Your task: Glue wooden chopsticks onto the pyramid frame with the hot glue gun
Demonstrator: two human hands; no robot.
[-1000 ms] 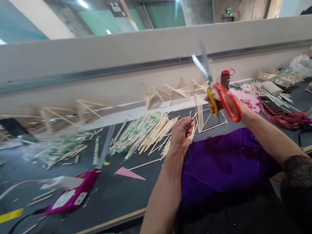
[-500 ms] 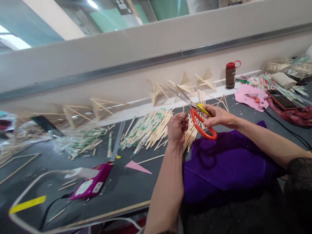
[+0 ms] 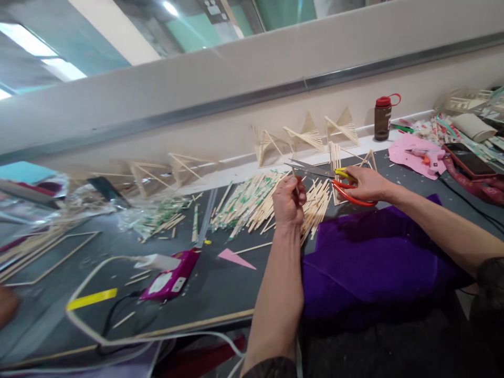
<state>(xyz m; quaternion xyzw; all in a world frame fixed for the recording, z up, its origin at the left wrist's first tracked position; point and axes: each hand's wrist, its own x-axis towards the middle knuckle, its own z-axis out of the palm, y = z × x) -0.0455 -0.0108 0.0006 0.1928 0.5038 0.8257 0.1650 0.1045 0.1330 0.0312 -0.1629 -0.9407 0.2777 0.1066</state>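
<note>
My right hand (image 3: 368, 182) grips the scissors (image 3: 356, 195), which have one yellow and one orange handle loop. Their blades point left, just above my left hand, and look slightly apart. My left hand (image 3: 289, 199) is closed in a pinch on a short wooden stick (image 3: 293, 174), its tip close to the blades. Behind and beside my hands lies a pile of wooden sticks (image 3: 262, 207), some in green-marked wrappers. A purple cloth (image 3: 366, 257) lies below my right hand.
Stick models (image 3: 305, 136) stand along the wall, left of a brown bottle (image 3: 382, 122). At the right are a glue gun (image 3: 429, 157) and a phone (image 3: 468, 159). A magenta box (image 3: 171, 275) with cables lies at left, and part of another person's hand (image 3: 8, 305) shows at the left edge.
The scissors have turned flatter, and their blades look closer together. The view has shifted left, and part of another person's hand has appeared at the left edge.
</note>
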